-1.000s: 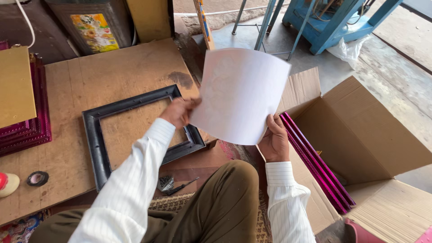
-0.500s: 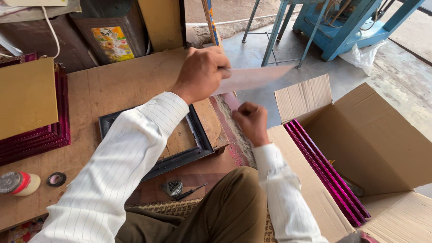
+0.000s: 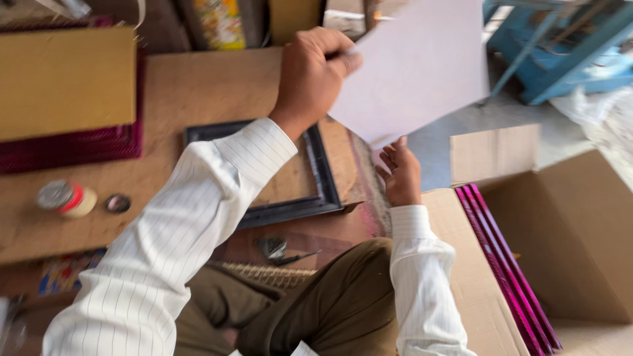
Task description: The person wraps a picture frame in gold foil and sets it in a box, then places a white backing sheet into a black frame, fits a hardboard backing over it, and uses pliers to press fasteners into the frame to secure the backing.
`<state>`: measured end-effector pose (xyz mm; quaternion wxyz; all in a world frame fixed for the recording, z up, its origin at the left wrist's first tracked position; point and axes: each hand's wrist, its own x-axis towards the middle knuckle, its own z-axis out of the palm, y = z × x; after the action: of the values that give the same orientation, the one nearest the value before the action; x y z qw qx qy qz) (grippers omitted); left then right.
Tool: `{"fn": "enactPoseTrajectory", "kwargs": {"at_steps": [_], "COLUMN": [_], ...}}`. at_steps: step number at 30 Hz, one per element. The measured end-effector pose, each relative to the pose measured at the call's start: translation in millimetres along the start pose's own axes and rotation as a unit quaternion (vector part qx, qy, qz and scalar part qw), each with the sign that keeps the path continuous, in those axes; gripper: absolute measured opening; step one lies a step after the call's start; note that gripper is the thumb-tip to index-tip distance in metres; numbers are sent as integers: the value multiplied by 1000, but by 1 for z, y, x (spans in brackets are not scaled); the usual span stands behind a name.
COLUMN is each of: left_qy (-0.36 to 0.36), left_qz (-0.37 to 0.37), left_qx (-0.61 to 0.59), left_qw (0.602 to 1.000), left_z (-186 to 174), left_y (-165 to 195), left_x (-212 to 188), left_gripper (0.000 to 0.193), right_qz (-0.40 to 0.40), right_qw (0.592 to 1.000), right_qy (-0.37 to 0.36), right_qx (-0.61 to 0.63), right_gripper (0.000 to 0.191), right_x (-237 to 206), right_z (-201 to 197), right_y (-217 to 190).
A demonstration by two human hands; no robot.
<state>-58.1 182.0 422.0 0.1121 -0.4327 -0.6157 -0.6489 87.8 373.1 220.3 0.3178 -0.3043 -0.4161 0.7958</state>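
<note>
A pale sheet (image 3: 415,66) is held up above a black frame (image 3: 323,178) on a brown worktop (image 3: 198,86).

The sheet is pinched at its left edge by the left hand (image 3: 313,76), fingers curled tight around it, and it is raised over the worktop's right end. The right hand (image 3: 401,173) is seen just under the sheet's lower corner, palm up and fingers loosely spread, holding nothing. The black frame is partly hidden by the striped left sleeve. To the right, an open cardboard box (image 3: 580,231) is filled with magenta frames (image 3: 501,264) standing on edge. A tape roll (image 3: 66,198) lies at the left.
</note>
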Motion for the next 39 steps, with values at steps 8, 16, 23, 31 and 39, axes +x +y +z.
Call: {"fn": "enactPoseTrajectory", "kwargs": {"at_steps": [8,16,23,31,39], "left_qy": [101,95,9,-33,22], "left_qz": [-253,-357,-321,-199,-263], "left_qx": [-36,172,365,384,287], "left_qw": [962,913,874,901,921], "left_z": [-149,-228,-226,-243,-239], "left_y": [-129,-231,-232,-248,-282], "left_x": [-103,-246,-259,-258,-265], "left_gripper": [6,30,40,46,93], "right_qz": [20,33,1,-52,-16], "right_qw": [989,922,855,794,860], "right_qy": [-84,-128,-94,-63,-52], "right_qx": [-118,-364,-510,-603,-508], "right_gripper": [20,22,19,35,70], "right_x": [-9,-1,-1,17,46], "right_z": [49,73,77,52,67], "right_y": [62,139,157,149,147]}}
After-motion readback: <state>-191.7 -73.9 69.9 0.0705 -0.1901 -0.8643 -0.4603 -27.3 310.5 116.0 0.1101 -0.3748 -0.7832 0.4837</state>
